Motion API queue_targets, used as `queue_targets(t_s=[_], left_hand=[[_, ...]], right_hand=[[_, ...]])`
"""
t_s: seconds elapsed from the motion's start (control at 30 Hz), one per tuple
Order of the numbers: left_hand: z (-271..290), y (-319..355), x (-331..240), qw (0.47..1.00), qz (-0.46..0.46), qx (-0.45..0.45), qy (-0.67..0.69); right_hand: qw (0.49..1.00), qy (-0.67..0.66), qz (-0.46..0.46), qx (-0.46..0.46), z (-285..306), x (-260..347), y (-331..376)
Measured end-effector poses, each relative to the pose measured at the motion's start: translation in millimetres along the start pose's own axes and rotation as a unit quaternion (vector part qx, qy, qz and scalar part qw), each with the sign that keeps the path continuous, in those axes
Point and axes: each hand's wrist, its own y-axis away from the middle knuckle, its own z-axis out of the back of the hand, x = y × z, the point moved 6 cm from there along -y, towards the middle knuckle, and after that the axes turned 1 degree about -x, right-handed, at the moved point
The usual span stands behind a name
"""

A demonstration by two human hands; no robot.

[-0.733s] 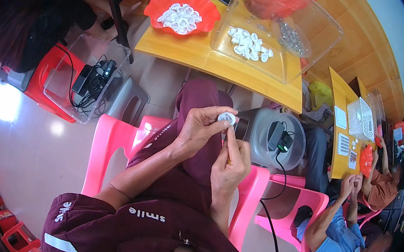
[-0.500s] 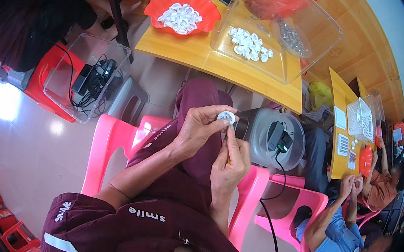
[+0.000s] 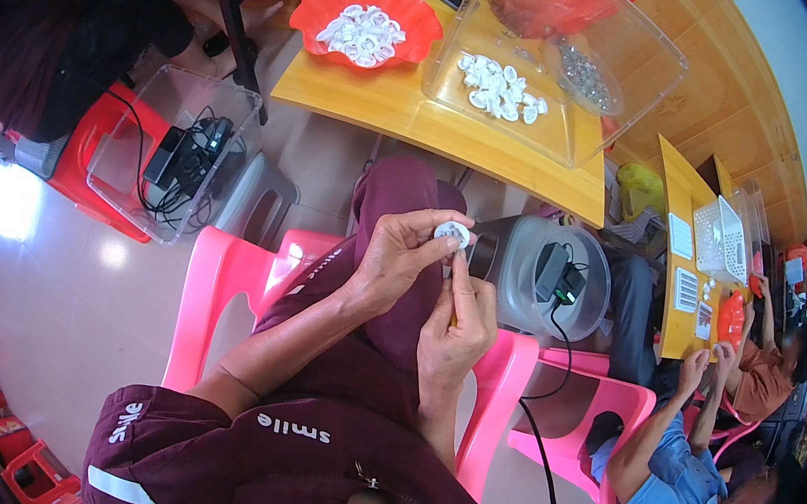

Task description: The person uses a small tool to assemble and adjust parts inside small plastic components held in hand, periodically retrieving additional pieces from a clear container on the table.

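My left hand (image 3: 398, 256) pinches a small round white part (image 3: 452, 233) between thumb and fingers, over my lap in maroon trousers. My right hand (image 3: 457, 327) rises from below, its index finger pressed against the part's lower edge; whether it grips anything else I cannot tell. Ahead on the yellow table (image 3: 411, 112) stand a red bowl (image 3: 325, 3) with several white parts and a clear plastic tray (image 3: 637, 74) with more of them.
A clear lidded bin (image 3: 587, 275) with a black adapter and cable sits just right of my hands. A clear box of cables (image 3: 133, 153) rests on a red stool to the left. Pink chairs (image 3: 211, 299) surround me. Other people sit at the right and upper left.
My hands stay together on the white part; only small finger shifts show.
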Motion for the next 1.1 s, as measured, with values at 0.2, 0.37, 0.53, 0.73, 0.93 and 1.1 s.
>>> queue_targets(t_s=[0.2,0.37,0.53,0.73,0.93,1.1], left_hand=[[0.6,0.0,1.9,1.0,-0.006,0.004,-0.001],[-1.4,0.2,1.0,1.0,-0.014,-0.008,0.006],[3.3,-0.3,6.0,0.999,-0.021,-0.003,-0.026],[3.5,-0.9,-1.2,1.0,0.013,0.004,0.003],[3.7,-1.5,-0.3,1.0,0.003,0.002,0.01],[2.8,-1.4,2.1,1.0,0.011,0.007,0.001]], right_hand=[[1.0,0.01,-0.002,0.006,-0.7,1.9,0.7],[1.0,0.007,-0.007,0.003,-1.6,2.5,1.6],[1.0,0.024,0.002,0.001,-2.5,2.6,1.7],[1.0,0.002,0.009,-0.017,1.9,-1.2,-0.9],[1.0,-0.005,0.01,-0.017,0.8,0.7,-1.1],[1.0,-0.003,0.001,-0.008,0.4,-0.4,-1.5]])
